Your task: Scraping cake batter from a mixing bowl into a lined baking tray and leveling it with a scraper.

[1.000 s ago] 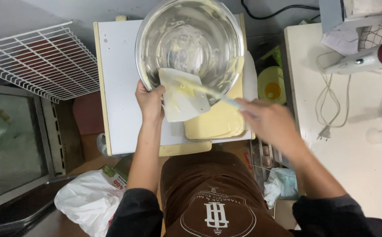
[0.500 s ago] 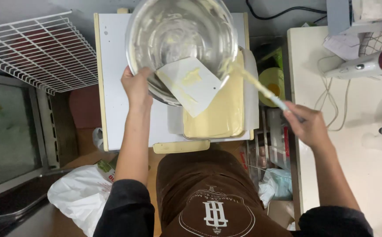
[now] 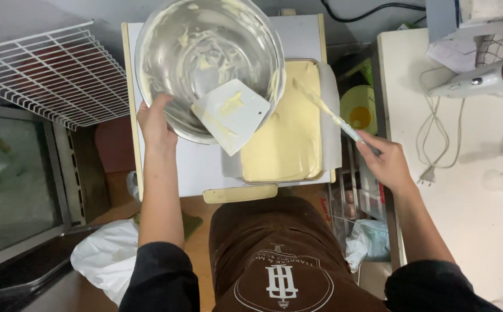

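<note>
Looking down from the head cam: my left hand (image 3: 158, 121) has the steel bowl (image 3: 208, 63) by its near-left rim, fingers curled around the edge, and the bowl is tipped up so you look straight into it, with streaks of pale batter smeared around the inside. A white scraper (image 3: 231, 115) with a bit of batter on it sits against the bowl's lower rim and sticks out over the tray; I can't tell from here what's keeping it there. My right hand (image 3: 385, 162) is off to the right, closed around the handle of a long thin spatula (image 3: 327, 112), whose blade angles up and left and ends over the top right corner of the tray (image 3: 286, 133). The tray is a rectangular tin lined with paper, filled with smooth pale yellow batter, sitting on the right side of a white board (image 3: 188, 167), partly under the bowl. At the near edge of the board there's a flat cream-coloured bar (image 3: 240, 193), just touching the board's edge. Over on the left is a white wire rack (image 3: 43, 75), and below it a white plastic bag (image 3: 107, 263) on the floor area. On the right is a pale counter (image 3: 482, 202) with a white hand mixer (image 3: 482, 78) with a dark red end and its cord (image 3: 436, 138) trailing down with the plug lying loose. Between the board and the counter there's a yellow round thing (image 3: 360, 110), well apart from my hand. My brown apron (image 3: 274, 248) fills the bottom middle.
</note>
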